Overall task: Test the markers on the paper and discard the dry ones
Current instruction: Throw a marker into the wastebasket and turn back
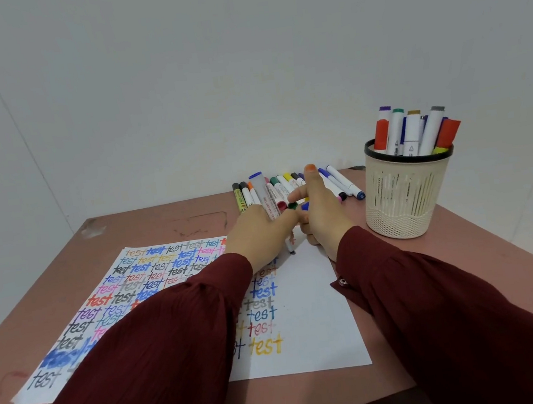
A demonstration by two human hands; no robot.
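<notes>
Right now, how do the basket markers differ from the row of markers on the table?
The basket markers stand upright in the basket; the row of markers lies flat on the table. The basket markers sit right of the paper; the row of markers lies beyond it, partly behind the left hand and right hand. The basket markers look thicker; the row of markers includes thin ones. Both sets mix colours.

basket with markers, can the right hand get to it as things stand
Probably yes: the basket stands just right of the right hand, with only bare table between them, and its markers stick up above the rim.
</notes>
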